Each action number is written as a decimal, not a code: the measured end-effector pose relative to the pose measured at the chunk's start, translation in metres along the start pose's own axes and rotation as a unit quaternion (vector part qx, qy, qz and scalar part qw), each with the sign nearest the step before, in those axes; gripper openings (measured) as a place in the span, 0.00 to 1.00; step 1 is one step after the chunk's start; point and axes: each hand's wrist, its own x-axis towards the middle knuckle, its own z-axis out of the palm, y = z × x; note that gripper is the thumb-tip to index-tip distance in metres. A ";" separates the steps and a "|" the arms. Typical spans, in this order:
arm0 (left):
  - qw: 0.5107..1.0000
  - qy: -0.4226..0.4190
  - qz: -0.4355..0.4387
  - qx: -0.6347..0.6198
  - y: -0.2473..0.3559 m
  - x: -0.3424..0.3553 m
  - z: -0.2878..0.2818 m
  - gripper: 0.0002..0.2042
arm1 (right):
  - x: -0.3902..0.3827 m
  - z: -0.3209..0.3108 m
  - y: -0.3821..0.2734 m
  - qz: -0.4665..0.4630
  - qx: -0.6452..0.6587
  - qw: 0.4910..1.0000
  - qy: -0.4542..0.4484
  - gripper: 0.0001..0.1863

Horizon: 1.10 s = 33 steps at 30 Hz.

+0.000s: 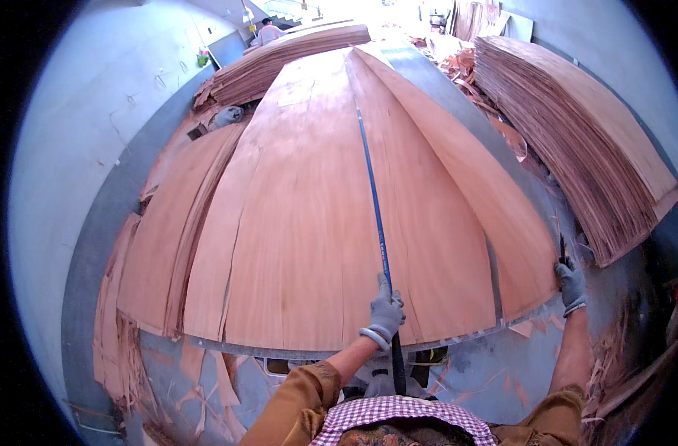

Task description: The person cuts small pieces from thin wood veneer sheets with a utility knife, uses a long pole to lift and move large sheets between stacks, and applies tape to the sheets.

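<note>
pale walls point(67, 152) flank wood sheets point(301, 223). left grip point(387, 311) is closed round a blue rod point(372, 186), right grip point(572, 287) round a dark tool point(563, 250).

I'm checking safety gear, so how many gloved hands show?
2: left hand on the blue stick, right hand holding a dark tool beside a wood sheet. Any on the distant person may be hidden.

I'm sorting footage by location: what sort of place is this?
Probably a veneer workshop: thin wood sheets lie spread out, a thick stack of sheets sits at right, and torn strips are scattered about.
</note>
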 end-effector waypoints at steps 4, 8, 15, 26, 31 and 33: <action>0.993 0.025 0.065 0.099 0.024 0.010 0.019 0.30 | 0.021 -0.016 0.064 -0.070 0.015 0.997 0.038 0.16; 0.992 0.021 0.087 0.089 0.035 0.025 0.039 0.29 | 0.025 -0.034 0.085 -0.057 0.014 0.998 0.018 0.22; 0.989 0.002 0.116 0.086 0.058 0.045 0.060 0.29 | 0.020 -0.045 0.097 0.029 -0.062 0.997 0.038 0.26; 0.994 0.000 0.094 0.052 0.072 0.059 0.045 0.27 | 0.006 -0.064 0.103 0.006 -0.203 0.967 0.155 0.10; 0.994 0.010 0.108 0.018 0.064 0.043 0.010 0.24 | -0.023 -0.020 0.036 -0.146 -0.479 0.832 0.237 0.14; 0.994 0.014 0.111 -0.020 0.056 0.035 -0.006 0.23 | -0.035 -0.002 0.037 -0.070 -0.406 0.895 0.171 0.13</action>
